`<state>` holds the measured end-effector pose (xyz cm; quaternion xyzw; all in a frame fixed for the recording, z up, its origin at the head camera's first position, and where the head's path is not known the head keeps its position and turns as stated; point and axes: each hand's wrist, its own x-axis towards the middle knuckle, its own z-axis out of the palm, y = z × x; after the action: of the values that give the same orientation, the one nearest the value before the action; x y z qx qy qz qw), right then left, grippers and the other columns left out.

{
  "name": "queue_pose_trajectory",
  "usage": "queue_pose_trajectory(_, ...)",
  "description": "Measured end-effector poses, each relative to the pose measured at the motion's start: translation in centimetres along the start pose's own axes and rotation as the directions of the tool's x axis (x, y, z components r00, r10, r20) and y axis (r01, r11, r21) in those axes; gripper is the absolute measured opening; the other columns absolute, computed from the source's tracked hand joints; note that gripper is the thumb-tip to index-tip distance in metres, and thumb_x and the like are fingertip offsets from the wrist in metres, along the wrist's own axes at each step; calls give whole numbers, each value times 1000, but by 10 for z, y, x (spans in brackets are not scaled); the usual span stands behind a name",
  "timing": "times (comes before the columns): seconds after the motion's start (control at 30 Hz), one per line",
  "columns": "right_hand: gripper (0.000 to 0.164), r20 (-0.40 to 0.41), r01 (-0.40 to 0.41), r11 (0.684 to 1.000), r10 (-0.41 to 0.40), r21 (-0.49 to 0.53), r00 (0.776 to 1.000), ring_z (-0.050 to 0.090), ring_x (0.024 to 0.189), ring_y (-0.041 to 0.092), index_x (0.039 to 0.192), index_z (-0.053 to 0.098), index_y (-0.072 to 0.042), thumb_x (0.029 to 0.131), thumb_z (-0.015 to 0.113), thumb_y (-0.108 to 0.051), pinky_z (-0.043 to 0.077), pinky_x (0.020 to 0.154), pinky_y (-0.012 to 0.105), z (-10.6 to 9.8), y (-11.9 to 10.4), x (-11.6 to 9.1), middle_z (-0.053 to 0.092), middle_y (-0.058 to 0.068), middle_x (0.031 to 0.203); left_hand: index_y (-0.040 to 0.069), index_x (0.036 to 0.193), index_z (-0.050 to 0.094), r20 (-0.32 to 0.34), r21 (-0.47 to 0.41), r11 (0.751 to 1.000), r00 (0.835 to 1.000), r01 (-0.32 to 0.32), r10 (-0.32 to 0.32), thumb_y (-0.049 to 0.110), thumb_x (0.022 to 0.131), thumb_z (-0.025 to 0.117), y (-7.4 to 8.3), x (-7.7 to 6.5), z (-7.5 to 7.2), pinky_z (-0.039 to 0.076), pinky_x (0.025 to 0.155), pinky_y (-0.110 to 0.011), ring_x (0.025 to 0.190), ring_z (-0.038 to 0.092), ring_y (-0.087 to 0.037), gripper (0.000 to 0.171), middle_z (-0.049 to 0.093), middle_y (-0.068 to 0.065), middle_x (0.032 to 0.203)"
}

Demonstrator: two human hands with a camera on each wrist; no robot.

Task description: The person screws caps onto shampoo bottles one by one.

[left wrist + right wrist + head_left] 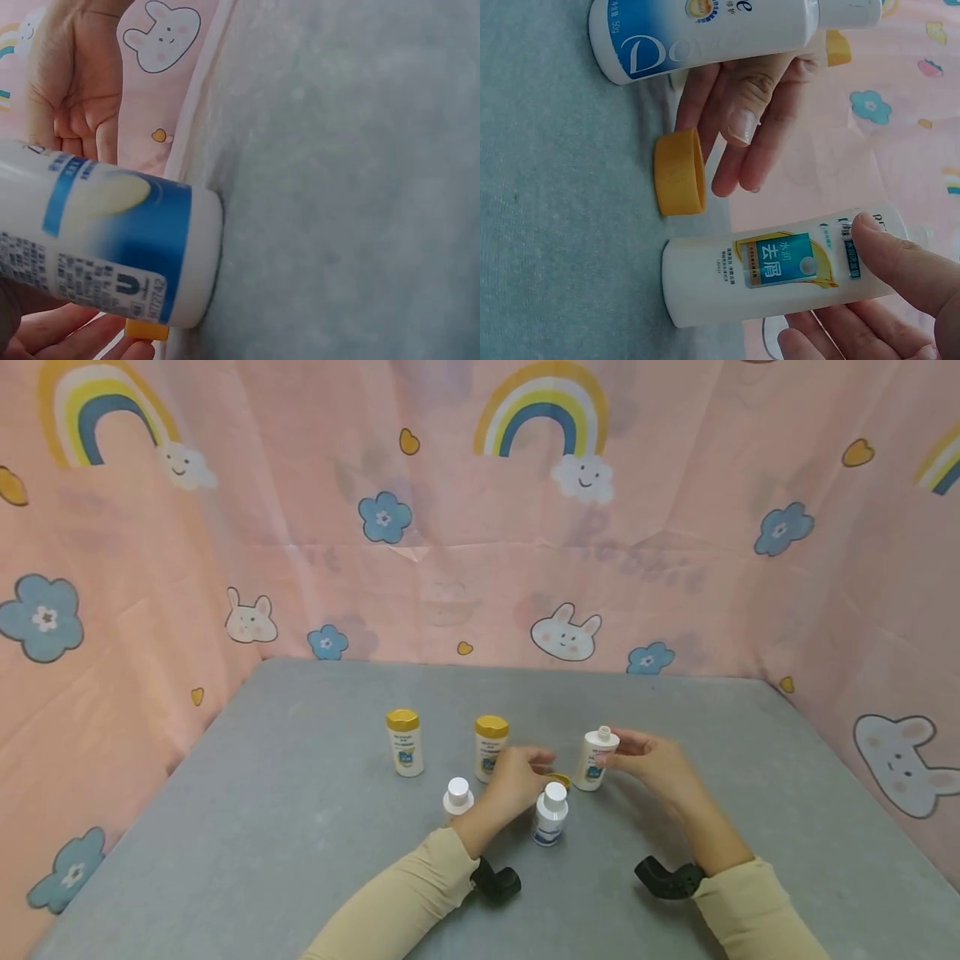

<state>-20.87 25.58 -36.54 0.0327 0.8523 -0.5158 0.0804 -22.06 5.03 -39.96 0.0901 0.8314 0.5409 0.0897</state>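
An uncapped white shampoo bottle (591,770) stands on the table, and my right hand (654,768) holds it with thumb in front and fingers behind. The bare neck shows at its top. Left of this bottle, a yellow cap (676,172) sits on the table with its opening upward. My left hand (517,777) is right beside the cap, its fingers loosely bent and holding nothing in the right wrist view. A white-capped bottle with a blue label (550,821) stands just in front of the left fingers. Another white-capped bottle (458,797) is partly hidden behind the left forearm.
Two white bottles with yellow caps stand farther back: a left bottle (406,748) and a middle bottle (487,750), the latter partly covered by my left hand. The grey table (300,860) is enclosed by a pink patterned curtain (450,568).
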Motion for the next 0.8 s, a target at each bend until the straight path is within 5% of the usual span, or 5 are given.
queue_pose_trajectory(0.5,66,0,-7,1000,7,13,1000,49,135,40,142,51,1,90,75,-31,38,112,60,5,6,2,56,22,142,-3,108,73,7,55,997,998,-58,58,-5,83,73,-11,2,4,59,83,-28,97,71,-23,26,75,-15,107)
queue_pose_trajectory(0.8,65,0,11,1000,-11,-1,1000,53,131,38,141,51,2,90,75,-29,43,109,57,4,7,3,59,21,139,-1,104,74,-13,55,998,1000,-12,13,-6,83,72,-8,3,4,57,75,-25,88,68,-16,22,75,-12,99)
